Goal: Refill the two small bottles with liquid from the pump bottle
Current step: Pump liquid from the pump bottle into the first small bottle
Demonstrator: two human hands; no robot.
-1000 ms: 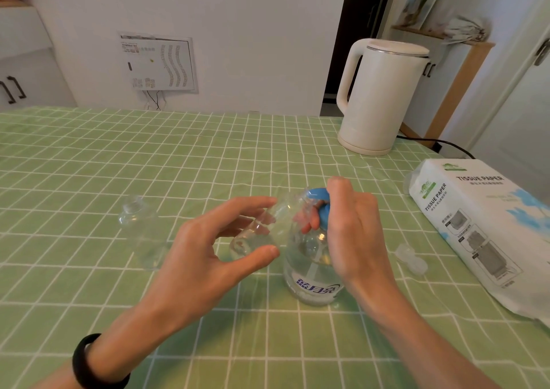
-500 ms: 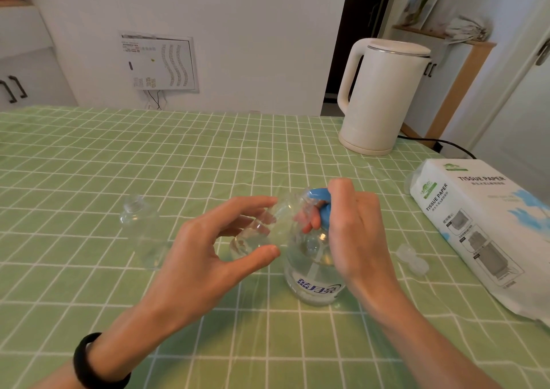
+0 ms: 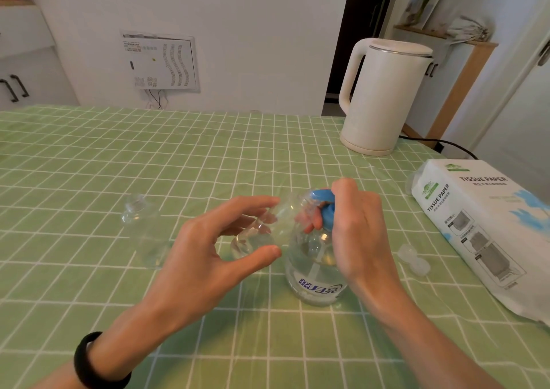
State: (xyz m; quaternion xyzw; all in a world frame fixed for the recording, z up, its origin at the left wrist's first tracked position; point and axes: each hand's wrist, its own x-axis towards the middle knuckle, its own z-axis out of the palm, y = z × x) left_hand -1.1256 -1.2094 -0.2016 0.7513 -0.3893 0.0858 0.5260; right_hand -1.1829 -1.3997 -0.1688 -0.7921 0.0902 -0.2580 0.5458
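Green checked cloth [image 3: 89, 165] covers the table, with a white electric kettle [image 3: 384, 97] and a white pack of tissue paper [image 3: 482, 225] toward the right. Near the middle stands the clear round pump bottle [image 3: 315, 263] with its blue pump head [image 3: 324, 207], partly full of clear liquid. The right hand [image 3: 354, 228] curls over that blue head, forefinger on top and the other fingers wrapped beneath. The left hand [image 3: 205, 257] pinches 1 small clear plastic bottle [image 3: 259, 231] between thumb and fingertips, tilted, its neck up at the nozzle. Glare and fingers hide exactly how neck and spout meet. The other small clear bottle [image 3: 140, 225] stands upright well to the left, and 2 translucent caps [image 3: 413, 259] lie just right of the pump bottle.

This looks like pumping into bottle 1 of 2. To do it well, I would seat the spout inside the neck before pressing, press slowly and fully, then let the head rise between strokes. Tilt the small bottle no more than needed, since a clear liquid level is hard to read and could run from a tipped mouth. The light pinch may slip if the plastic gets wet.
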